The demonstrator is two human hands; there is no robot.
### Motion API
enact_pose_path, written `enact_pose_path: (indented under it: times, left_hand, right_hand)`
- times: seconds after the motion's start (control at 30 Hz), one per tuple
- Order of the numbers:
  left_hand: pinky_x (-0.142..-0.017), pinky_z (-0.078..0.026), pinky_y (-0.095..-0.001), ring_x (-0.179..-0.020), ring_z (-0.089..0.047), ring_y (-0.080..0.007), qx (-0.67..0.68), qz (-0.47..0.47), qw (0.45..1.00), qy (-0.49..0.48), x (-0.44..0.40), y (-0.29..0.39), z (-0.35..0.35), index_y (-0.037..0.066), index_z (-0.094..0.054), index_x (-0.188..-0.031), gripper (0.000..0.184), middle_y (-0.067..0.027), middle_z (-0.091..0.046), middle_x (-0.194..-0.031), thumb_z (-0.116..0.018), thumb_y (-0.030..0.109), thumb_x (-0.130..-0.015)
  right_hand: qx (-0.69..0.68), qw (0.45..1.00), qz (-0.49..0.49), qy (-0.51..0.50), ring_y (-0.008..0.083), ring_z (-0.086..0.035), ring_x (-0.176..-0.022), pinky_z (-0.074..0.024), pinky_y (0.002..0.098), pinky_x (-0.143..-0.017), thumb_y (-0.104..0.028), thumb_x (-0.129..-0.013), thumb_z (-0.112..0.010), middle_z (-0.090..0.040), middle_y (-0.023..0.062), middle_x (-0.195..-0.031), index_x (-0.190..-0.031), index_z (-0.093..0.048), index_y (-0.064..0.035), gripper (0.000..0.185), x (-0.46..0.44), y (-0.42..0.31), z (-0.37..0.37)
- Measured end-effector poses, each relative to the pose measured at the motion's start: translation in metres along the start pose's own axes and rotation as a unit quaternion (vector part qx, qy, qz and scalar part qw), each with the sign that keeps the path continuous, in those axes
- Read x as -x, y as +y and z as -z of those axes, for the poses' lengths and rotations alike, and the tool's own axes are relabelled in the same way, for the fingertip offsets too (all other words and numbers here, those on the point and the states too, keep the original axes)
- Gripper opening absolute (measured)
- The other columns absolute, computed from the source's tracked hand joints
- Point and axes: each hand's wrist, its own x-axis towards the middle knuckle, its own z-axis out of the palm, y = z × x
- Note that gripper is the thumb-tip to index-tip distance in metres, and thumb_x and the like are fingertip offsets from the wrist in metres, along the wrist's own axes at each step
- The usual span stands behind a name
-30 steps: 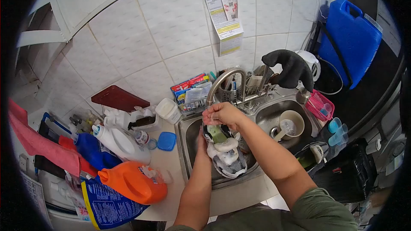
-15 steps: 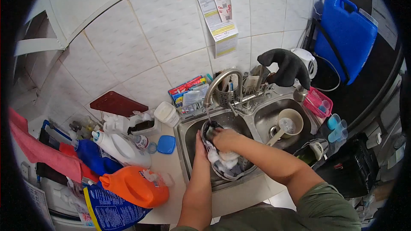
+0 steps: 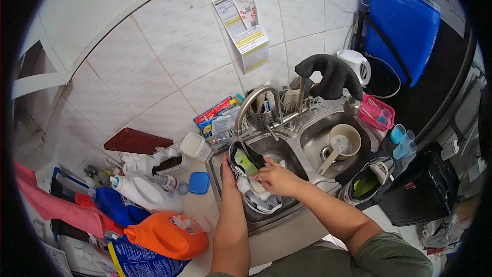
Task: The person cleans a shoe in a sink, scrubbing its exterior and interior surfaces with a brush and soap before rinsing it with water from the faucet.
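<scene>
A gray-and-white shoe [image 3: 248, 184] is held at the center of the frame, over the left basin of a steel sink [image 3: 297, 155]. Its left side is gripped by the left hand [image 3: 229, 173], while its upper is touched by the bent fingers of the right hand [image 3: 277, 177]; whether anything is pinched by them cannot be told. The shoe is tilted, its opening turned up beneath the spout of the tap [image 3: 240, 117], and a green insole is exposed inside.

A pale dipper [image 3: 344, 129] is set in the right basin, and a second shoe [image 3: 365, 187], also green inside, is seen right of center, beside the sink. A dark cloth [image 3: 330, 74] is draped above the right basin. Near the right edge, blue cups [image 3: 405, 146] are placed beside a pink basket [image 3: 366, 116], with a blue jug [image 3: 402, 28] stood at upper right.

On the table [image 3: 271, 241], a blue lid [image 3: 199, 182] and a white tub [image 3: 195, 146] are placed just left of the sink. An orange bottle [image 3: 166, 236] and a white bottle [image 3: 148, 193] are crowded at lower left, near a pink towel [image 3: 56, 190]. Papers [image 3: 248, 36] are hung on the tiled wall at upper center.
</scene>
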Motion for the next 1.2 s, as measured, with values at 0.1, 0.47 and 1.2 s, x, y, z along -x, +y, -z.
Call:
enact_pose_path:
  times: [0.1, 0.47, 1.2]
  left_hand:
    - [-0.094, -0.053, -0.0424, -0.106, -0.066, -0.0290, -0.003, 0.018, 1.000, 0.010, 0.000, -0.005, -0.004, 0.008, -0.062, -0.126, 0.056, -0.0121, -0.069, -0.118, -0.042, 0.053, -0.099]
    - [-0.093, -0.054, -0.0424, -0.106, -0.066, -0.0274, 0.041, -0.061, 0.996, -0.055, 0.001, 0.007, -0.036, 0.010, -0.062, -0.125, 0.051, -0.0096, -0.068, -0.119, -0.046, 0.051, -0.100]
    - [-0.108, -0.037, -0.0384, -0.132, -0.042, -0.0263, -0.122, -0.370, 0.915, 0.102, 0.091, 0.028, -0.106, 0.013, -0.015, -0.155, 0.091, -0.0141, -0.034, -0.151, -0.069, -0.003, -0.084]
  right_hand:
    - [-0.055, 0.993, 0.019, 0.102, 0.0293, -0.060, -0.115, -0.0348, 0.0462, -0.109, -0.017, -0.081, -0.071, -0.066, 0.0104, -0.116, -0.116, -0.066, -0.0072, 0.037, 0.017, -0.015, 0.009]
    - [0.004, 0.966, -0.132, 0.223, 0.0301, -0.065, -0.092, -0.0423, 0.0407, -0.085, -0.026, -0.074, -0.079, -0.068, 0.0123, -0.087, -0.087, -0.066, -0.0095, 0.024, -0.027, -0.022, 0.019]
    - [-0.662, 0.611, -0.337, 0.273, 0.0165, -0.061, -0.084, -0.0456, 0.0310, -0.067, -0.044, -0.092, -0.063, -0.064, 0.0061, -0.094, -0.107, -0.065, -0.0034, 0.044, -0.101, 0.074, -0.065]
